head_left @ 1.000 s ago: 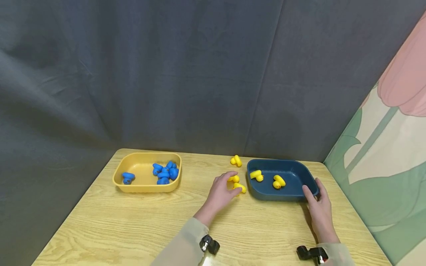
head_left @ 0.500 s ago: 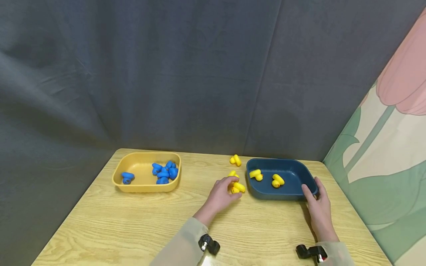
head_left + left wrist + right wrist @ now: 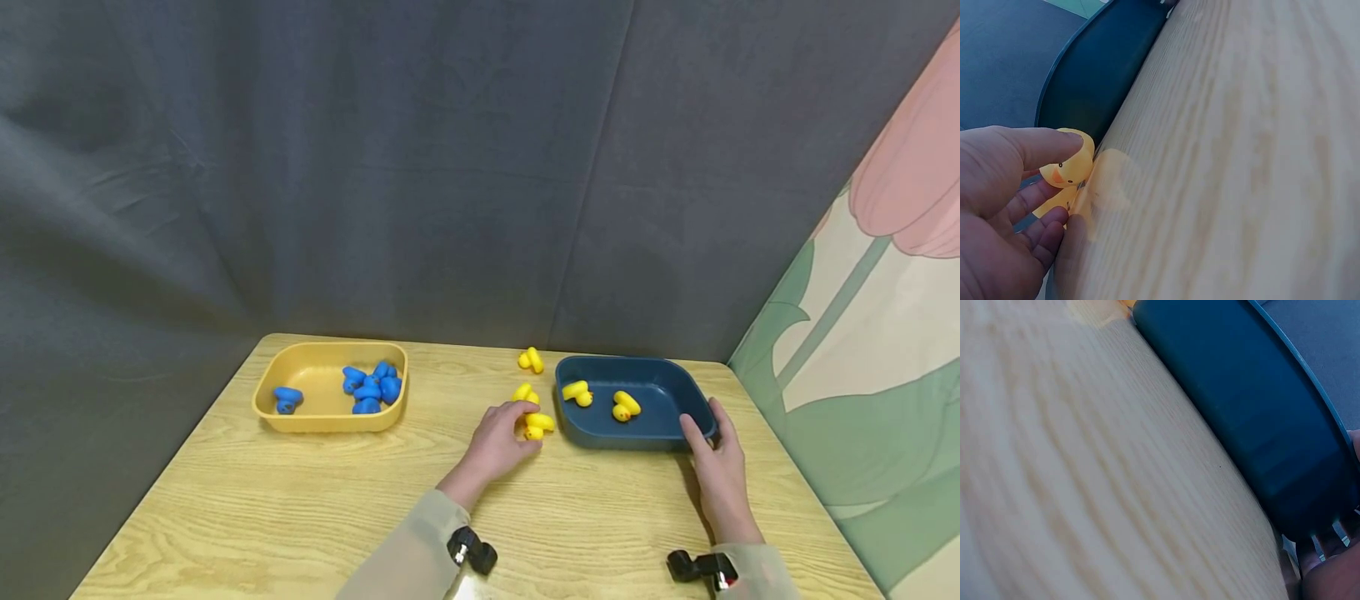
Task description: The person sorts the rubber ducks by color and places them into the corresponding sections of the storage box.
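Observation:
Between the thumb and fingers of my left hand point(image 3: 498, 442) is a small yellow rubber duck point(image 3: 540, 422). In the left wrist view the thumb lies over the head of this duck point(image 3: 1077, 164), and the fingertips are on its far side, low over the wood. Just behind it on the table is a second yellow duck point(image 3: 522, 392), partly covered by the fingers. My right hand point(image 3: 722, 475) grips the near right corner of a dark blue bin point(image 3: 622, 442), thumb at the rim and fingers outside the wall. Two yellow ducks point(image 3: 626, 406) lie inside that bin.
Toward the left stands a yellow bin point(image 3: 322, 423) holding several blue ducks point(image 3: 367, 392). Another yellow duck point(image 3: 531, 360) lies near the table's back edge. A grey curtain point(image 3: 450, 183) hangs right behind the wooden table point(image 3: 300, 508); a flower-patterned cloth point(image 3: 885, 358) is on the right.
My left fingers have closed in on the nearest yellow duck, which has turned and shifted slightly. The right hand stays on the dark blue bin's corner.

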`<state>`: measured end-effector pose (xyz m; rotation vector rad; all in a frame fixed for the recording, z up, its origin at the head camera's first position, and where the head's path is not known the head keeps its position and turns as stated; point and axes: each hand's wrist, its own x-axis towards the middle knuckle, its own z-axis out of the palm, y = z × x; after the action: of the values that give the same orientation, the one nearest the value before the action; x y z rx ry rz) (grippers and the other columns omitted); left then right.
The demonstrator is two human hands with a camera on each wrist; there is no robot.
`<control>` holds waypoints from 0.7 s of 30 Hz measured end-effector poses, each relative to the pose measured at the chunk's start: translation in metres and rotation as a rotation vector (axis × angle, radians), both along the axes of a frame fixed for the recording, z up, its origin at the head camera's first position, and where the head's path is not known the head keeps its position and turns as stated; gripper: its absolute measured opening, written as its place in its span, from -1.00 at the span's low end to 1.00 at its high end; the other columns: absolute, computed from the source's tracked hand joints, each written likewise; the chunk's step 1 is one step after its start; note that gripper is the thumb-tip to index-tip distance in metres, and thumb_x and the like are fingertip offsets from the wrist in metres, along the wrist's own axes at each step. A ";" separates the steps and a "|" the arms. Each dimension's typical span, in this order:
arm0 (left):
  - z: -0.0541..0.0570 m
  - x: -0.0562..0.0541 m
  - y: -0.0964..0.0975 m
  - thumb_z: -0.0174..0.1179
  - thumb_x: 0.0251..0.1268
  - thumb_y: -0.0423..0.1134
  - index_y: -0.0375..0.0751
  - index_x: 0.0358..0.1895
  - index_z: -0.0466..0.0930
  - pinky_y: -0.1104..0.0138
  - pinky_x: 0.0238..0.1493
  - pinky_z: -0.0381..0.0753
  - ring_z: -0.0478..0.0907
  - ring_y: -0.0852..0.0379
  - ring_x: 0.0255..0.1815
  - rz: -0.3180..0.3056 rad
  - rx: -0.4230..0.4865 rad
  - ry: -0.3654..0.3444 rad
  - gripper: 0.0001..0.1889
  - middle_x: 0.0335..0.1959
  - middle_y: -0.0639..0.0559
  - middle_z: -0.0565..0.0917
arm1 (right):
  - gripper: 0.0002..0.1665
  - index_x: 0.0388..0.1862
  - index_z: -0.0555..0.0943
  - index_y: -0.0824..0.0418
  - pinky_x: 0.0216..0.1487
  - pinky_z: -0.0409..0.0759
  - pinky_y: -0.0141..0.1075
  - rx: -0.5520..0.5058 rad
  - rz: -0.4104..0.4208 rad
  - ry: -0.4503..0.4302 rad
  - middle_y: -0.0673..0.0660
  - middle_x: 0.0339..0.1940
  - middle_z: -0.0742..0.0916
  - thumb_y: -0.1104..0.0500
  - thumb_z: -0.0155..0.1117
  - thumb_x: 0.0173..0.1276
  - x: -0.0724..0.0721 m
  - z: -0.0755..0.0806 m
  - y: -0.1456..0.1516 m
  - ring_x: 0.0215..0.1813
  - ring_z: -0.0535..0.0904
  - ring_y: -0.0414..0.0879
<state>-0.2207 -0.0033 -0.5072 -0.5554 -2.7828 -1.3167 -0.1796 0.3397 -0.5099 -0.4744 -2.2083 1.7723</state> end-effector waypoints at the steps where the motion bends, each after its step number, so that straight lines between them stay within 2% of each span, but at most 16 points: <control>1: 0.000 0.000 0.000 0.62 0.31 -0.29 -0.11 0.34 0.71 0.12 0.35 0.59 0.56 -0.07 0.27 0.000 -0.003 0.007 -0.46 0.37 0.00 0.71 | 0.00 0.91 -0.08 -0.07 0.77 -0.09 -0.27 0.000 -0.002 0.000 0.03 0.89 -0.04 -0.13 0.21 0.75 0.000 0.000 0.000 0.85 -0.19 -0.01; 6: -0.001 -0.001 0.000 0.62 0.29 -0.32 -0.11 0.27 0.73 0.15 0.29 0.60 0.57 -0.05 0.23 0.000 -0.008 0.033 -0.51 0.30 0.02 0.74 | 0.00 0.91 -0.08 -0.08 0.74 -0.04 -0.34 -0.006 -0.003 -0.008 0.02 0.89 -0.04 -0.14 0.21 0.75 -0.001 0.000 0.000 0.85 -0.18 -0.01; 21: -0.006 -0.001 0.001 0.65 0.26 -0.32 -0.11 0.17 0.72 0.18 0.25 0.59 0.57 -0.03 0.18 0.004 -0.040 0.075 -0.55 0.21 0.04 0.77 | -0.01 0.91 -0.11 -0.08 0.78 -0.08 -0.20 0.005 0.003 -0.030 0.02 0.89 -0.06 -0.13 0.18 0.77 -0.003 -0.002 0.003 0.85 -0.20 0.01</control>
<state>-0.2218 -0.0018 -0.5128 -0.5882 -2.7544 -1.2155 -0.1824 0.3429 -0.5115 -0.4999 -2.2345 1.7717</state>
